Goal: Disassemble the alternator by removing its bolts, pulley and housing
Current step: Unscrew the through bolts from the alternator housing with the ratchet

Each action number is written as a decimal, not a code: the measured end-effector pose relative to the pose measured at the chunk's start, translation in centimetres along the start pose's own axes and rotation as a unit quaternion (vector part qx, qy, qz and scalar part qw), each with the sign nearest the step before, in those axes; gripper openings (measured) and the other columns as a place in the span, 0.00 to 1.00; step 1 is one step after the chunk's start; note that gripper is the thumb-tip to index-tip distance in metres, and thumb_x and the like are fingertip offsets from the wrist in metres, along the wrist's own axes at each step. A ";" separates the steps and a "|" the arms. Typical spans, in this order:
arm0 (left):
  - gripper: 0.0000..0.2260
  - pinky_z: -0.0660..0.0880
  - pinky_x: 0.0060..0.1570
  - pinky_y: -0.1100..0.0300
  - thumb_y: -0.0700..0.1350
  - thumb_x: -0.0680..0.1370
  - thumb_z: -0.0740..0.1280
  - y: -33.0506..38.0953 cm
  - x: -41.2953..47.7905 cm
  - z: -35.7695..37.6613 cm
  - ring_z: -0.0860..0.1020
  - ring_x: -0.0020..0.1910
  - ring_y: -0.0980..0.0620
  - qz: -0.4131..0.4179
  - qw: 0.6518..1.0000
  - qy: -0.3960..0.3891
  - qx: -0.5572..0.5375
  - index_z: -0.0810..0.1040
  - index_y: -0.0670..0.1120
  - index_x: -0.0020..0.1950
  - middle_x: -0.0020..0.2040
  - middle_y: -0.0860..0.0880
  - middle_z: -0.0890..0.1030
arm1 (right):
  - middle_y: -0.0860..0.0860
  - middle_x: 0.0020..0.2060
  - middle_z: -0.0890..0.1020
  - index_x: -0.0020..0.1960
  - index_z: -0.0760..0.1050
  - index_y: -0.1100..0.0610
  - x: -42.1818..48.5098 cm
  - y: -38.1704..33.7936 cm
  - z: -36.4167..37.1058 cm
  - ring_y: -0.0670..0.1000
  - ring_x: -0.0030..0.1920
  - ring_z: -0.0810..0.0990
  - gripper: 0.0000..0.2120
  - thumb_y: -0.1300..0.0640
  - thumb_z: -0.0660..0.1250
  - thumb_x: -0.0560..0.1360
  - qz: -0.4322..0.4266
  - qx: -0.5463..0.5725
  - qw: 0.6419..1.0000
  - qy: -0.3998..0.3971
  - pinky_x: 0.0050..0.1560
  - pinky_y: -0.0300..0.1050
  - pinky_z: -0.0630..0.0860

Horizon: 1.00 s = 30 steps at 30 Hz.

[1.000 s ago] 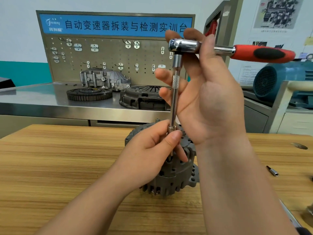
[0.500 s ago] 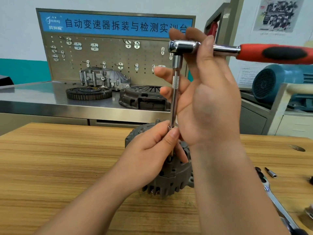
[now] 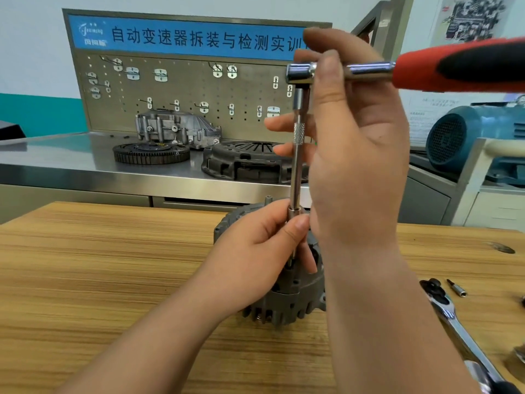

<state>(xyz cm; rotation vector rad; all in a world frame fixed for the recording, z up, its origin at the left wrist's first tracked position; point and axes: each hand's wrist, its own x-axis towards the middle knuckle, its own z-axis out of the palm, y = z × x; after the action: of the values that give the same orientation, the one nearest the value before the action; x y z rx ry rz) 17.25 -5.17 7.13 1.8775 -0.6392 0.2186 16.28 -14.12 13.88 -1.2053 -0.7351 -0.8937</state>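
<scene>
A grey alternator (image 3: 287, 302) stands on the wooden table (image 3: 99, 265), mostly hidden behind my hands. A ratchet wrench (image 3: 454, 68) with a red and black handle carries a long chrome extension bar (image 3: 297, 166) that points straight down into the alternator's top. My left hand (image 3: 255, 257) pinches the socket at the bar's lower end between thumb and fingers. My right hand (image 3: 352, 143) holds the ratchet at its head, thumb and fingers curled round it, the other fingers spread behind the bar. The bolt under the socket is hidden.
A second chrome ratchet (image 3: 460, 328) and a small bit (image 3: 456, 288) lie on the table at right. Behind, a steel bench (image 3: 71, 166) holds a flywheel (image 3: 150, 153), a clutch cover (image 3: 244, 160) and a housing before a pegboard. A blue motor (image 3: 466, 135) stands at right.
The red ratchet handle has swung a little toward the camera and to the right. My left hand keeps its pinch on the socket; the alternator stays put.
</scene>
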 end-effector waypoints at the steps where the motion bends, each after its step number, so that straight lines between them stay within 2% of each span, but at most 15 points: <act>1: 0.12 0.78 0.52 0.43 0.54 0.82 0.57 0.0 0.0 0.0 0.81 0.47 0.47 0.004 1.000 -0.002 -0.005 0.79 0.53 0.53 0.44 0.55 0.85 | 0.54 0.56 0.80 0.58 0.74 0.54 0.0 0.0 0.0 0.51 0.35 0.82 0.08 0.58 0.57 0.82 0.026 0.025 0.999 0.003 0.32 0.41 0.77; 4: 0.16 0.77 0.49 0.58 0.58 0.78 0.54 0.0 -0.2 -0.2 0.80 0.43 0.57 0.020 1.000 -0.003 -0.013 0.78 0.53 0.49 0.40 0.57 0.84 | 0.54 0.58 0.80 0.59 0.72 0.54 0.3 -0.2 -0.4 0.52 0.33 0.82 0.09 0.55 0.55 0.83 0.116 0.122 0.985 0.024 0.30 0.40 0.76; 5: 0.16 0.77 0.49 0.58 0.58 0.77 0.54 0.1 -0.2 -0.3 0.80 0.43 0.57 0.027 1.000 -0.006 -0.013 0.78 0.54 0.49 0.40 0.56 0.84 | 0.55 0.58 0.81 0.59 0.71 0.55 0.4 -0.3 -0.5 0.51 0.32 0.82 0.10 0.54 0.54 0.83 0.142 0.158 0.977 0.028 0.29 0.40 0.76; 7: 0.15 0.76 0.52 0.49 0.56 0.78 0.54 0.2 -0.2 -0.3 0.80 0.46 0.50 0.036 0.999 -0.013 -0.011 0.78 0.53 0.53 0.43 0.55 0.84 | 0.53 0.55 0.82 0.59 0.71 0.55 0.7 -0.4 -0.7 0.51 0.32 0.81 0.12 0.52 0.52 0.83 0.177 0.217 0.960 0.026 0.29 0.39 0.74; 9: 0.15 0.75 0.51 0.43 0.56 0.79 0.55 0.3 -0.1 -0.4 0.79 0.47 0.45 0.038 0.999 -0.015 -0.009 0.78 0.51 0.53 0.44 0.55 0.84 | 0.52 0.52 0.83 0.59 0.71 0.54 0.7 -0.4 -0.9 0.50 0.32 0.81 0.12 0.51 0.52 0.83 0.189 0.246 0.950 0.014 0.30 0.39 0.74; 11: 0.14 0.75 0.47 0.46 0.53 0.81 0.56 0.3 -0.1 -0.4 0.78 0.44 0.43 0.039 0.999 -0.008 -0.001 0.77 0.48 0.51 0.40 0.58 0.83 | 0.54 0.54 0.82 0.57 0.72 0.53 0.7 -0.3 -0.8 0.50 0.32 0.81 0.11 0.52 0.53 0.83 0.179 0.235 0.955 0.005 0.30 0.39 0.74; 13: 0.12 0.74 0.43 0.54 0.50 0.82 0.57 0.3 -0.1 -0.3 0.77 0.42 0.45 0.039 0.999 0.004 0.006 0.77 0.46 0.50 0.38 0.59 0.83 | 0.58 0.59 0.79 0.55 0.73 0.52 0.5 -0.2 -0.6 0.50 0.33 0.81 0.08 0.55 0.55 0.83 0.144 0.179 0.973 0.007 0.30 0.39 0.75; 16: 0.12 0.73 0.42 0.59 0.49 0.81 0.58 0.2 -0.1 -0.2 0.77 0.44 0.49 0.033 0.999 0.015 0.006 0.78 0.45 0.54 0.42 0.59 0.84 | 0.54 0.53 0.80 0.53 0.75 0.52 0.3 -0.2 -0.3 0.52 0.36 0.81 0.06 0.60 0.59 0.82 0.053 0.054 0.997 -0.002 0.32 0.40 0.76; 18: 0.12 0.73 0.45 0.58 0.50 0.81 0.58 0.1 -0.1 -0.1 0.78 0.46 0.49 0.024 1.000 0.018 0.000 0.78 0.46 0.55 0.44 0.58 0.84 | 0.51 0.49 0.79 0.54 0.75 0.54 0.2 -0.2 -0.1 0.52 0.38 0.81 0.06 0.61 0.61 0.80 0.023 0.022 0.999 -0.011 0.33 0.40 0.76; 21: 0.14 0.74 0.49 0.50 0.55 0.80 0.57 0.3 -0.1 -0.1 0.79 0.46 0.47 0.022 1.000 0.017 -0.008 0.79 0.49 0.54 0.44 0.57 0.85 | 0.52 0.53 0.80 0.55 0.76 0.53 0.1 -0.2 0.0 0.52 0.39 0.82 0.07 0.59 0.60 0.81 0.052 0.057 0.997 -0.013 0.33 0.39 0.75; 24: 0.19 0.76 0.51 0.43 0.61 0.79 0.54 0.4 -0.2 -0.1 0.80 0.44 0.51 0.023 1.000 0.014 -0.003 0.78 0.50 0.52 0.41 0.57 0.84 | 0.54 0.58 0.80 0.55 0.75 0.52 0.2 -0.2 0.0 0.50 0.35 0.82 0.09 0.55 0.57 0.83 0.119 0.127 0.985 0.005 0.30 0.39 0.75; 27: 0.16 0.75 0.53 0.45 0.57 0.78 0.54 0.3 -0.2 -0.1 0.80 0.48 0.47 0.024 1.000 0.010 -0.003 0.78 0.52 0.52 0.44 0.59 0.84 | 0.56 0.59 0.80 0.56 0.74 0.56 0.4 -0.3 -0.4 0.50 0.32 0.82 0.11 0.53 0.55 0.83 0.168 0.193 0.966 0.020 0.28 0.39 0.74; 30: 0.14 0.74 0.48 0.49 0.52 0.82 0.56 0.2 -0.1 -0.2 0.78 0.46 0.43 0.026 1.000 0.007 -0.006 0.78 0.46 0.51 0.41 0.57 0.84 | 0.58 0.59 0.80 0.56 0.73 0.56 0.4 -0.2 -0.6 0.50 0.31 0.81 0.11 0.52 0.54 0.83 0.172 0.200 0.964 0.016 0.28 0.39 0.73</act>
<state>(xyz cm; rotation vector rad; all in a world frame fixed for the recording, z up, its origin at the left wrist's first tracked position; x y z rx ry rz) 17.06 -4.99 7.38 1.8470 -0.6799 0.2609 16.31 -14.77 14.24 -0.9170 -0.6181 -0.4471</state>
